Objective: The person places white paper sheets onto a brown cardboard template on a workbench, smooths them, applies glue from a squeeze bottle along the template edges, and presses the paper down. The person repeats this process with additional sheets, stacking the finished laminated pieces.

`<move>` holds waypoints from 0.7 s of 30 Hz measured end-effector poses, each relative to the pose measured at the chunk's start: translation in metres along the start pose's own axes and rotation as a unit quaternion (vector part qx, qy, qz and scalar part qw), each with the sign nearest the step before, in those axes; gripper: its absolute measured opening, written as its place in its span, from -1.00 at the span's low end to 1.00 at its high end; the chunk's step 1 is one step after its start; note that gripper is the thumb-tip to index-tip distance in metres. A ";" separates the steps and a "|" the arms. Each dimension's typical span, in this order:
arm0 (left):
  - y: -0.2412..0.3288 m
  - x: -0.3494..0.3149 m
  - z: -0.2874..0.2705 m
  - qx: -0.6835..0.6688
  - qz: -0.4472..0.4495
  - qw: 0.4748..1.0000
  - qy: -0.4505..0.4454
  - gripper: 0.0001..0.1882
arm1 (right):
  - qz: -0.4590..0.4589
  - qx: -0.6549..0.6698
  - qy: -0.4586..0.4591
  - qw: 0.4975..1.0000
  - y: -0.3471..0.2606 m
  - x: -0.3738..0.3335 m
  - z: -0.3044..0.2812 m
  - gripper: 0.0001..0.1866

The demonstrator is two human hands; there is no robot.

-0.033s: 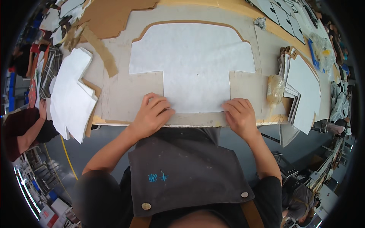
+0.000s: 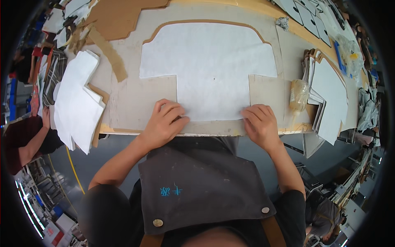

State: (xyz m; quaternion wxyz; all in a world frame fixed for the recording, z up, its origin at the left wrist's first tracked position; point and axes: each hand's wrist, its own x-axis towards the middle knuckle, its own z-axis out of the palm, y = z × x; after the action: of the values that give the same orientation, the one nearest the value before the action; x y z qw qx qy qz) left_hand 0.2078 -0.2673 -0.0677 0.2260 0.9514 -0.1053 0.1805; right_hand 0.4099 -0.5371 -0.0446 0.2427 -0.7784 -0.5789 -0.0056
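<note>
A white T-shaped sheet [image 2: 214, 61] lies flat on the grey work board [image 2: 156, 88], broad end away from me. Along its far edge a strip of brown board [image 2: 210, 21] shows from beneath. At the sheet's near left corner, the bent fingers of my left hand [image 2: 166, 121] pinch the edge, thumb and forefinger close together. My right hand [image 2: 260, 123] grips the near right corner the same way, fingertips pressed together. Both palms face down and hide the corners themselves.
Stacked white pieces [image 2: 78, 103] overhang the table at left; another stack with brown backing [image 2: 327, 99] stands at right. Beside it is a glue bottle [image 2: 298, 95]. Brown sheets [image 2: 115, 18] and a brown strip [image 2: 109, 53] lie far left. Another person's arm [image 2: 35, 140] is at left.
</note>
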 end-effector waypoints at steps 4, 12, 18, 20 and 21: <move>0.003 -0.001 0.002 0.004 0.002 1.000 -0.001 -0.75 | 0.010 0.009 -0.019 1.000 -0.001 -0.002 -0.002 -0.71; 0.003 -0.014 -0.001 0.044 -0.019 0.998 -0.038 -0.64 | 0.012 -0.019 -0.007 1.000 -0.001 -0.004 0.004 -0.73; 0.003 -0.019 -0.004 0.073 -0.019 0.994 -0.080 -0.57 | 0.031 -0.005 0.005 0.999 -0.002 0.005 0.010 -0.71; 0.004 -0.020 -0.003 0.076 -0.019 0.993 -0.088 -0.55 | 0.043 0.010 0.003 0.999 -0.003 0.010 0.017 -0.67; 0.003 -0.021 -0.003 0.075 -0.020 0.993 -0.093 -0.54 | 0.049 0.018 0.001 0.999 -0.004 0.013 0.020 -0.65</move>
State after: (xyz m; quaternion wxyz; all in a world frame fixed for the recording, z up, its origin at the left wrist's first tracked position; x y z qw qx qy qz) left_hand 0.1871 -0.2663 -0.0717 0.1465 0.9803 -0.0925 0.0945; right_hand 0.4051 -0.5168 -0.0572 0.2567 -0.8013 -0.5402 0.0159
